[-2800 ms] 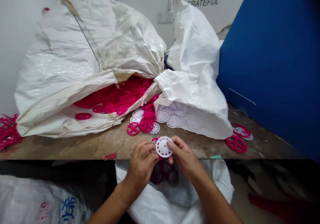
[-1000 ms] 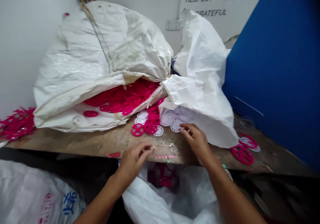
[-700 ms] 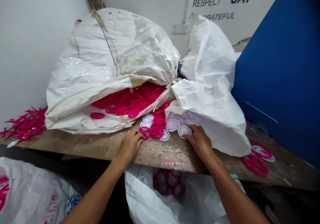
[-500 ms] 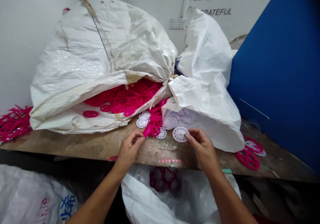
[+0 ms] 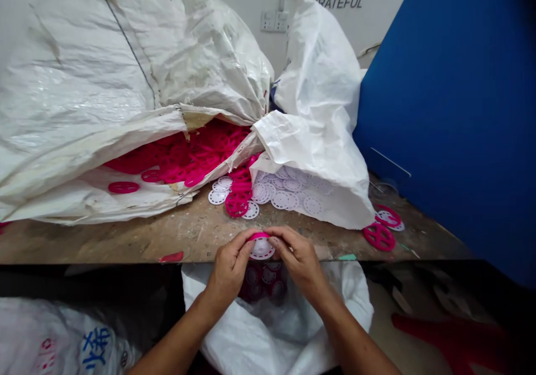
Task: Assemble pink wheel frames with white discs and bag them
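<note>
Between my two hands, over the table's front edge, a white slotted plastic disc (image 5: 262,249) and a pink plastic disc (image 5: 258,235) are held together, the pink one behind with only its upper rim showing. My left hand (image 5: 233,258) pinches them at the left side, and my right hand (image 5: 296,255) pinches them at the right. Just beyond my hands, loose pink discs (image 5: 237,204) lie on the table beside loose white discs (image 5: 218,196). Below, an open white bag (image 5: 259,336) contains several paired pink and white discs (image 5: 270,274).
A large white sack (image 5: 138,85) with pink discs spilling from its mouth stands at the back left. A smaller white sack (image 5: 322,129) holds white discs. Several discs (image 5: 379,236) lie at the table's (image 5: 196,232) right, near a blue panel (image 5: 444,113).
My hands have come together and nearer to me. The pink disc in my left hand and the white disc in my right are now against each other. The camera view has shifted.
</note>
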The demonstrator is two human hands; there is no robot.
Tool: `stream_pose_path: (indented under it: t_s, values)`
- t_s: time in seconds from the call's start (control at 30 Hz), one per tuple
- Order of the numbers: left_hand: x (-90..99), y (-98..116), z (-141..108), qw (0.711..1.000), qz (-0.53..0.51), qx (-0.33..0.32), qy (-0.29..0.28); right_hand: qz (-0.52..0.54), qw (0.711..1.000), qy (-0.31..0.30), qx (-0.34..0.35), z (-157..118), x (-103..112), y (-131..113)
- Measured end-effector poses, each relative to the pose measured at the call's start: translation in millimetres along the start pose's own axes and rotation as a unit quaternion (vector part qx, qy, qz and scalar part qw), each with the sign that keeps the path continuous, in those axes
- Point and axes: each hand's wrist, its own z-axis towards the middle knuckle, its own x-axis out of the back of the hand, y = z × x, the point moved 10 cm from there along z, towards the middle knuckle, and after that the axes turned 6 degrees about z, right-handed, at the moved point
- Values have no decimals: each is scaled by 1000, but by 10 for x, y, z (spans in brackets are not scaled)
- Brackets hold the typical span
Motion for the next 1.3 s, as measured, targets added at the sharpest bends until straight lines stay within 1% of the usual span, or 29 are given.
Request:
stream_pose_path:
  t_s: [0.07, 0.17, 0.23, 0.3, 0.37, 0.47, 0.5, 0.57, 0.63, 0.67, 0.7, 0.73, 0.77, 0.83, 0.87, 0.9, 0.93, 0.97, 1.03, 1.07, 1.13, 1.2, 1.3]
  values:
    - [-51, 2, -24, 1000, -4, 5, -6, 16, 999, 20, -21, -17, 44, 56]
    - [-201, -51, -60, 993, -101, 40, -49, 83, 992, 45, -83, -57, 100, 192]
    - [-278, -90, -83, 983, -153, 63, -73, 147, 982, 22, -113, -89, 52, 250]
    - [-313, -131, -102, 979, -168, 81, -82, 190, 974, -22, -119, -126, -43, 253]
    - [-323, -180, -126, 980, -158, 95, -77, 195, 973, -45, -115, -179, -105, 262]
    - [-338, -253, -181, 984, -125, 109, -70, 175, 977, -41, -115, -273, -115, 308]
    - [-353, -270, -205, 984, -117, 113, -77, 173, 977, -48, -117, -299, -118, 313]
    - [-404, -261, -256, 981, -98, 113, -123, 167, 975, -82, -122, -324, -120, 304]
    - [-416, -173, -290, 978, -47, 84, -184, 122, 980, -109, -117, -271, -42, 285]
    - [-383, -117, -287, 977, -5, 63, -204, 81, 985, -105, -107, -199, 44, 281]
    - [-314, -63, -260, 976, 42, 41, -207, 32, 991, -86, -93, -99, 158, 285]
    - [-208, -16, -202, 977, 90, 21, -192, -18, 995, -57, -78, 22, 283, 296]
    - [-70, 21, -117, 978, 135, 5, -158, -65, 996, -21, -63, 153, 407, 316]
    - [239, 83, 94, 974, 216, -32, -60, -147, 987, 46, -40, 407, 593, 384]
    - [371, 113, 199, 966, 252, -59, -12, -188, 979, 68, -32, 520, 638, 428]
    - [464, 132, 297, 953, 287, -89, 26, -233, 969, 76, -28, 619, 646, 476]
    - [515, 138, 388, 939, 319, -121, 51, -280, 957, 73, -28, 702, 624, 527]
    - [527, 132, 470, 923, 348, -150, 64, -325, 943, 59, -31, 766, 582, 579]
    - [489, 82, 605, 896, 394, -191, 66, -405, 913, 14, -37, 836, 471, 665]
    - [464, 51, 656, 888, 410, -200, 63, -438, 898, -5, -37, 845, 426, 689]
    - [440, 9, 714, 880, 424, -203, 63, -487, 873, -24, -24, 832, 375, 679]
    - [448, -5, 719, 882, 422, -199, 69, -503, 864, -14, 1, 796, 389, 614]
    - [478, -3, 678, 885, 415, -194, 85, -471, 879, 55, 43, 703, 534, 452]
